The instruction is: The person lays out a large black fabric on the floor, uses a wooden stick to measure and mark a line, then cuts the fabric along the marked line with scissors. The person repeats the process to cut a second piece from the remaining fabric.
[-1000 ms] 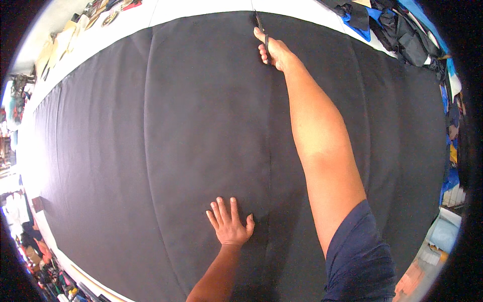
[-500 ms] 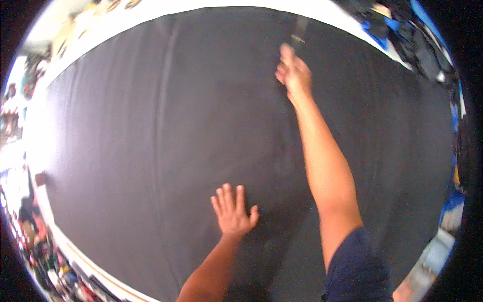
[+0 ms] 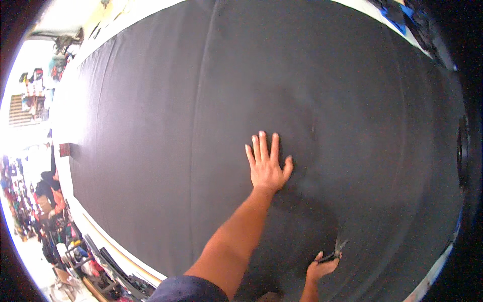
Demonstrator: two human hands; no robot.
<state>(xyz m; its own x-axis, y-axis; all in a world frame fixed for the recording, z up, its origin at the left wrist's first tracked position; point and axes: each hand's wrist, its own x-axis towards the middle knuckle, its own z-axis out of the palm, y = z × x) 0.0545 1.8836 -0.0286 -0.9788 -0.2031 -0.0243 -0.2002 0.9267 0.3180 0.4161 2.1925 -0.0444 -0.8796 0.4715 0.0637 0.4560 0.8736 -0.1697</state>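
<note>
A wide sheet of black fabric (image 3: 241, 90) covers the table below me. My left hand (image 3: 266, 168) lies flat on it near the middle, fingers spread, holding nothing. Lower right and closer to my body, my right hand (image 3: 322, 269) grips a pair of scissors (image 3: 337, 250) by dark handles. Their blades stand apart and point away from me, up and to the right. Whether the blades touch the cloth, I cannot tell.
The table's pale edge (image 3: 90, 214) curves along the left side. A small reddish-brown block (image 3: 65, 149) sits at that edge. Beyond it is a cluttered area with many mixed items (image 3: 65, 236). Black and blue material (image 3: 395, 20) lies at the far right.
My right hand has come from the far side of the cloth back toward me with the scissors. My left hand, still flat, appears farther up and right; the view has shifted too.
</note>
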